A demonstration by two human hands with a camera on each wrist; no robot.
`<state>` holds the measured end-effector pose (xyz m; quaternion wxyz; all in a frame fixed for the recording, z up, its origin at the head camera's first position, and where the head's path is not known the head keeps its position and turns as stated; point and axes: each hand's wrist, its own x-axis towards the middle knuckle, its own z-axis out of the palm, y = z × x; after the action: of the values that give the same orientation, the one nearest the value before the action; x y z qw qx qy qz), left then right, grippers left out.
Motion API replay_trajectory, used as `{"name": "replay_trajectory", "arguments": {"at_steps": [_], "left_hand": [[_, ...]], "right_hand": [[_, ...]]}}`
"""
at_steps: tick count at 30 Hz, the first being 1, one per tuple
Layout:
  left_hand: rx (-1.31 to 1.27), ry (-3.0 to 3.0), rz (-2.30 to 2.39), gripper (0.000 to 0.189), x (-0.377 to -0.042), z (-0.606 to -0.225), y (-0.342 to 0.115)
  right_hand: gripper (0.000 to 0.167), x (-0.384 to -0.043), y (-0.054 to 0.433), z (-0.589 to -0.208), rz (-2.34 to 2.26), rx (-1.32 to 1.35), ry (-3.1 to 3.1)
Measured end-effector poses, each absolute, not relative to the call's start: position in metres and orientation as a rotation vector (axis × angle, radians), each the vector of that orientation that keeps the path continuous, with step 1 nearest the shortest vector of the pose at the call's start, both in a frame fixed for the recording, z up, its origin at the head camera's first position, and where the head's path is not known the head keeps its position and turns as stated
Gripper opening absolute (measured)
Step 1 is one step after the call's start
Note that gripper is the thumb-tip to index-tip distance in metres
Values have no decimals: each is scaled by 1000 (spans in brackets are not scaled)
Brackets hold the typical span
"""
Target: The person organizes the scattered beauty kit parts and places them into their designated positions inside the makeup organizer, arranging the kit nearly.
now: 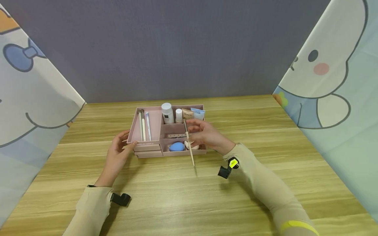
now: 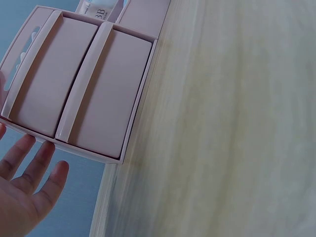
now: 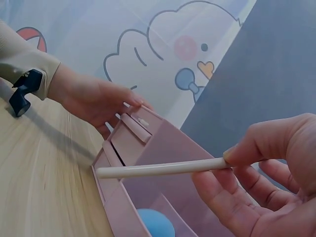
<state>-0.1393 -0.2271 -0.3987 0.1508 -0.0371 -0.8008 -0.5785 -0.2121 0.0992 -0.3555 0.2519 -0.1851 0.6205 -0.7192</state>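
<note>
A pink makeup organizer (image 1: 152, 124) stands on the wooden table, two drawers (image 2: 101, 89) in its front left. My right hand (image 1: 205, 134) pinches a makeup brush (image 1: 190, 144) between thumb and fingers over the right compartments. The pale handle (image 3: 158, 169) slants down past the front edge, with the dark head up by the tubes. My left hand (image 1: 118, 154) touches the organizer's left front corner, thumb at the rim and relaxed fingers (image 2: 37, 168) along the side. Two brushes (image 1: 142, 126) and a white stick (image 1: 148, 126) lie in the left tray.
A white bottle (image 1: 167, 114), a smaller white bottle (image 1: 178, 116), a tan tube (image 1: 187, 113) and a light blue tube (image 1: 198, 113) stand in the back compartment. In front sit a blue makeup sponge (image 1: 176, 147) and a pale round item (image 1: 195, 146). A grey panel (image 1: 177, 49) rises behind.
</note>
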Motion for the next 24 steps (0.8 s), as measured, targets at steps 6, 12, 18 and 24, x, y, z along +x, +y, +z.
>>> {"name": "replay_trajectory", "arguments": {"at_steps": [6,12,18,24], "left_hand": [[-105,-2287,-1670,47,-140,-399,-226],[-109,-2275,-1677,46,-140,-399,-226],[-113,-2278,-1668,46,-140,-399,-227],[-102,-2296,-1664,47,-139,-399,-227]], "right_hand": [[67,-214,88,-354,-1967,-538,1660],[69,-216,74,-351,-1984,-531,1657],[65,-220,60,-348,-1989,-519,1654],[66,-222,48,-343,-2008,-485,1614]]}}
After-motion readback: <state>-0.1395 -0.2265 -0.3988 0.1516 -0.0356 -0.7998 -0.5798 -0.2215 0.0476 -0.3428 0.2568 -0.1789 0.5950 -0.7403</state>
